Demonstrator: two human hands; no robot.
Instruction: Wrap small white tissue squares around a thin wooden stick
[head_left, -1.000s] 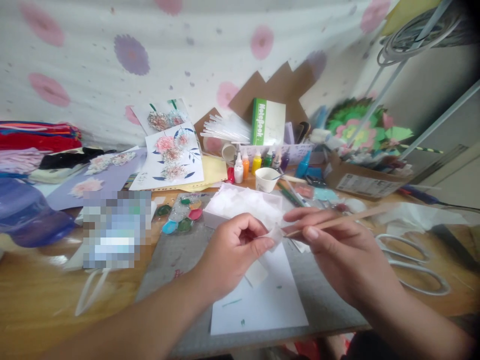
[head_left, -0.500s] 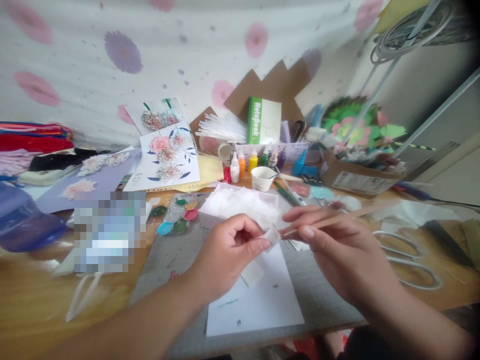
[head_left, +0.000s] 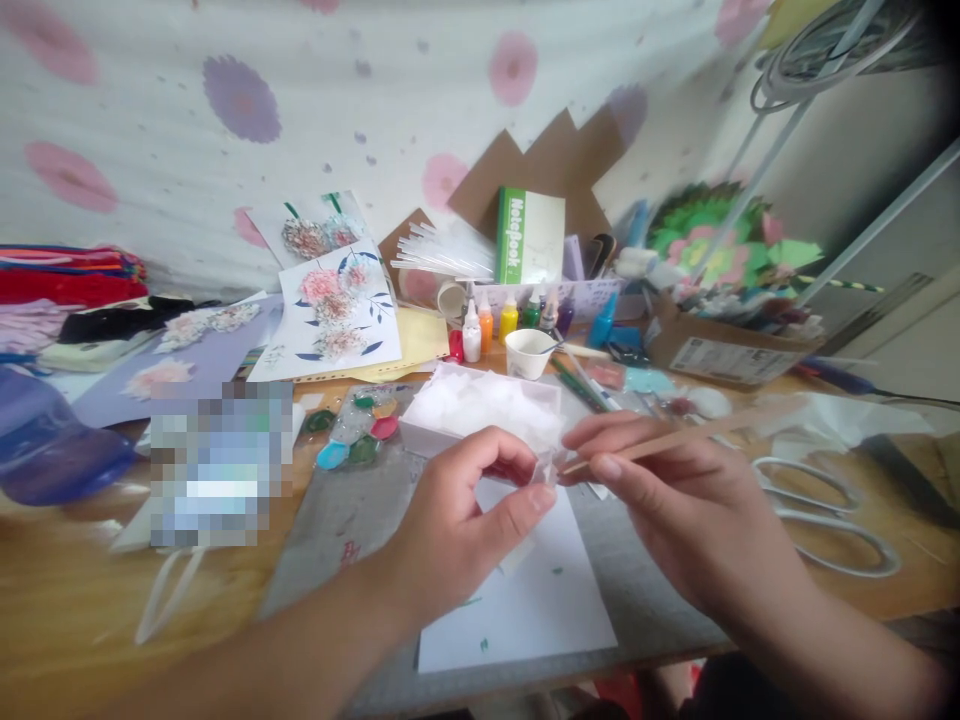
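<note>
My left hand (head_left: 480, 515) is closed, its thumb and forefinger pinching a small crumpled piece of thin white paper or tissue (head_left: 546, 468). Thumb and fingers of my right hand (head_left: 682, 510) grip a flat, thin wooden stick (head_left: 727, 422), its narrow end at the white piece. Both hands hover over a white sheet (head_left: 517, 635) with green paint marks, which lies on a grey cutting mat (head_left: 337, 520). Just behind them stands a white box (head_left: 429, 440) filled with fluffy white stuffing (head_left: 480, 400).
Left of the box is a paint palette (head_left: 364, 450). Behind it are several paint bottles (head_left: 508, 322) and a white cup (head_left: 527, 355). Scissors (head_left: 847, 545) lie at the right, beside a cardboard box (head_left: 739, 355). A pixelated object (head_left: 221, 470) lies at the left.
The white piece between my fingers looks more folded and crumpled than before. My left fingertips have shifted slightly right, closer to the stick's end. The view has moved slightly.
</note>
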